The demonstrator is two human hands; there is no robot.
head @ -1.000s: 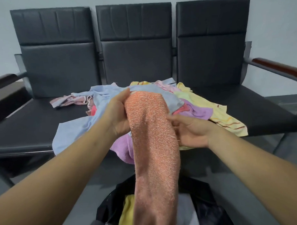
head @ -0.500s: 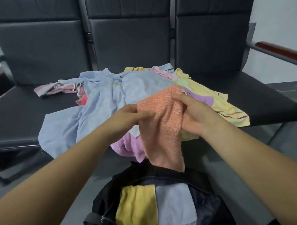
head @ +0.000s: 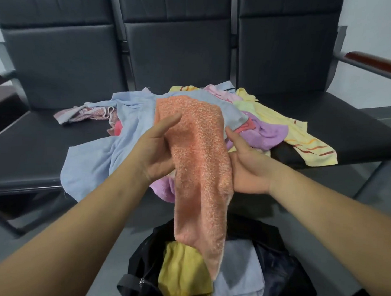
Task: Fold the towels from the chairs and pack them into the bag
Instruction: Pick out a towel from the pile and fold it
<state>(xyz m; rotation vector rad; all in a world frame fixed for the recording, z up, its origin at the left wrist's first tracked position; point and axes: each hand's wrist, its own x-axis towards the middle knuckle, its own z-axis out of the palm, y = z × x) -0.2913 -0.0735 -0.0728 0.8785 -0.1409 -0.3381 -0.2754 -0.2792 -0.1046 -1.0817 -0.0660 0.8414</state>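
Note:
An orange terry towel (head: pixel 198 170) hangs lengthwise between my hands, its lower end dangling over the open black bag (head: pixel 281 268) on the floor. My left hand (head: pixel 155 151) grips its left edge, thumb on top. My right hand (head: pixel 248 169) holds its right edge from behind, so its fingers are hidden. Inside the bag lie a folded yellow towel (head: pixel 181 271) and a folded pale blue towel (head: pixel 239 273). Behind the orange towel a loose pile sits on the middle chair seat: a light blue towel (head: pixel 94 162), a purple towel (head: pixel 266 134) and a yellow striped towel (head: pixel 301 138).
Three black padded chairs (head: pixel 178 49) stand in a row against a pale wall. A wooden armrest (head: pixel 374 63) juts out at the right. A pink patterned cloth (head: pixel 85 114) lies on the left chair seat (head: pixel 24 146). Grey floor surrounds the bag.
The orange towel, bunched short half a second ago, now hangs long again over the bag. My left hand has shifted up onto its left edge, my right hand lower on the right edge.

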